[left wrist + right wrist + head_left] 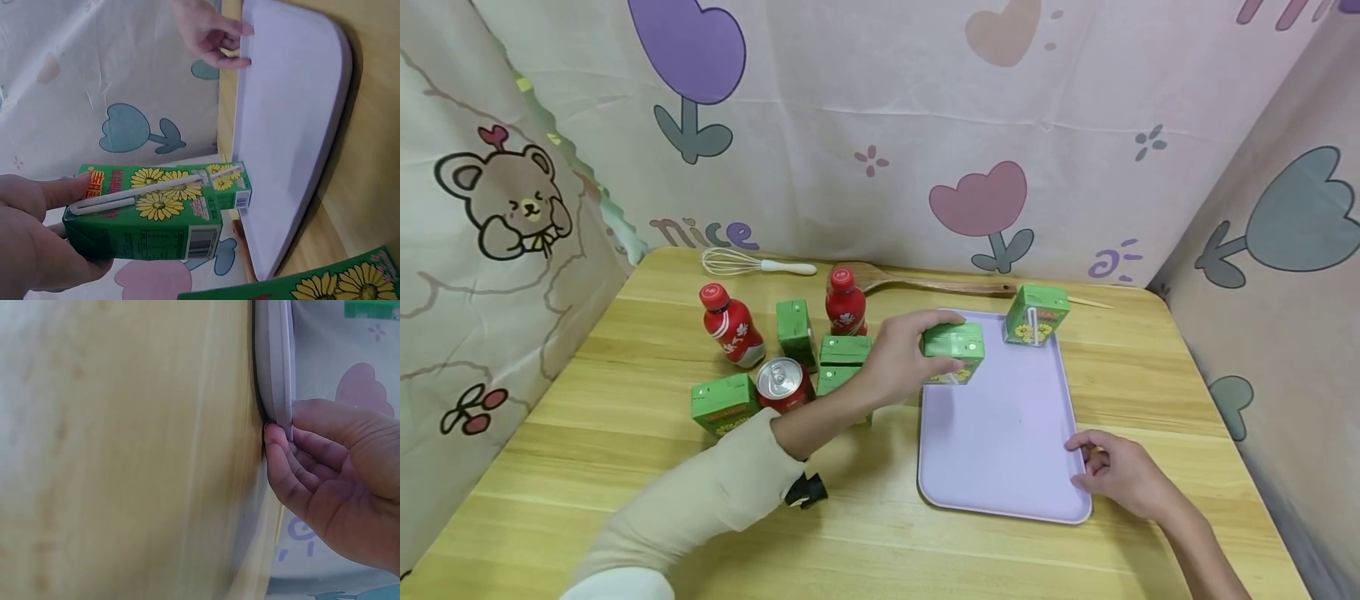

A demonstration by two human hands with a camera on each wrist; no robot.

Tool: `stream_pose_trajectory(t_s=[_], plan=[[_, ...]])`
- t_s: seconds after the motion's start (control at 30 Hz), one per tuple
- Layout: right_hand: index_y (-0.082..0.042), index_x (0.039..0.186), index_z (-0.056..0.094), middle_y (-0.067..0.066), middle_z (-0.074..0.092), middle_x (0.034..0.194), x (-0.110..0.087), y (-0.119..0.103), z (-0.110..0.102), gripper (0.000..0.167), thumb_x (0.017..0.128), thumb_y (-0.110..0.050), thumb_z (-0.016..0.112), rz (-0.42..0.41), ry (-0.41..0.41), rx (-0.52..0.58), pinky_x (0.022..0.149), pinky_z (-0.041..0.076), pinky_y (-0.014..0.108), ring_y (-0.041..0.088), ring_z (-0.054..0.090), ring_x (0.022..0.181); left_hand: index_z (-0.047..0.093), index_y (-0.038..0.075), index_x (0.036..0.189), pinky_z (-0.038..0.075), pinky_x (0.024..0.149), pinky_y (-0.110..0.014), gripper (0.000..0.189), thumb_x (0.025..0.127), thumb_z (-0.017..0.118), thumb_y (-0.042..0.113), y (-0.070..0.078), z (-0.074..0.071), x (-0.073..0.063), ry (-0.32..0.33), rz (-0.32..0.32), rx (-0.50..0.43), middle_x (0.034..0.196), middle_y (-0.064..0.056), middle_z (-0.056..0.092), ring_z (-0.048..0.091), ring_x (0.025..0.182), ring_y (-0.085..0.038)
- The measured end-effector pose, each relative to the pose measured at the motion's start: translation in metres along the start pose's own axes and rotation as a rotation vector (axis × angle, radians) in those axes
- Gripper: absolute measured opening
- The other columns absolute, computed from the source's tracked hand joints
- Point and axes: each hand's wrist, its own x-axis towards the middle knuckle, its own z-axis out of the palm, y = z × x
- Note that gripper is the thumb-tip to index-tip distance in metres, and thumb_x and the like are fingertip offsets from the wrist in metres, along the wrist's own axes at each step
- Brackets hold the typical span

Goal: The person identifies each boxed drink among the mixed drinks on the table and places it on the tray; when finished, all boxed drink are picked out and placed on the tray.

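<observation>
My left hand (897, 360) grips a green drink carton (957, 343) with yellow flowers on its front, between thumb and fingers. In the left wrist view a white straw (140, 194) runs along that carton's front. The held carton overlaps the left side of a lilac tray (1000, 450) in the head view. A second flowered carton (1037, 312) stands upright at the tray's far right corner. At the tray's right rim, my right hand (1123, 477) pinches the edge, its thumb over the rim and fingers against the outer side in the right wrist view.
Left of the tray stand several more green cartons (724, 400), two red bottles (735, 333) and a red can (782, 383). Along the table's back edge lie a white whisk (760, 265) and a wooden spatula (925, 284). Printed curtains (880, 125) hang behind and beside the table.
</observation>
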Motion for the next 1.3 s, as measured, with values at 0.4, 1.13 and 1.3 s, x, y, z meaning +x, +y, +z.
stream_pose_trajectory(t_s=[0.4, 1.13, 1.3], plan=[[-0.001, 0.107, 0.061, 0.001, 0.053, 0.069, 0.002, -0.001, -0.001, 0.038, 0.072, -0.001, 0.077, -0.003, -0.012, 0.000, 0.051, 0.042, 0.020, 0.002, 0.046, 0.061, 0.061, 0.020, 0.126, 0.052, 0.087, -0.027, 0.053, 0.077, 0.078, 0.010, -0.005, 0.025, 0.046, 0.031, -0.060, -0.036, 0.132, -0.002, 0.059, 0.058, 0.106, -0.017], [0.001, 0.108, 0.061, 0.003, 0.054, 0.073, 0.000, -0.004, 0.000, 0.039, 0.072, 0.000, 0.076, -0.001, -0.015, 0.025, 0.052, 0.043, 0.020, 0.002, 0.047, 0.062, 0.063, 0.016, 0.124, 0.037, 0.110, -0.039, 0.050, 0.077, 0.077, 0.006, -0.031, 0.057, 0.102, 0.031, -0.095, -0.094, 0.136, -0.001, 0.056, 0.045, 0.132, -0.023], [0.001, 0.108, 0.061, 0.004, 0.054, 0.075, -0.001, -0.003, -0.001, 0.039, 0.072, 0.000, 0.076, 0.005, -0.009, 0.027, 0.052, 0.043, 0.020, 0.002, 0.047, 0.063, 0.064, 0.018, 0.122, 0.040, 0.107, -0.039, 0.050, 0.076, 0.077, 0.005, -0.028, 0.059, 0.107, 0.065, -0.141, -0.104, 0.135, -0.002, 0.056, 0.048, 0.129, -0.023]])
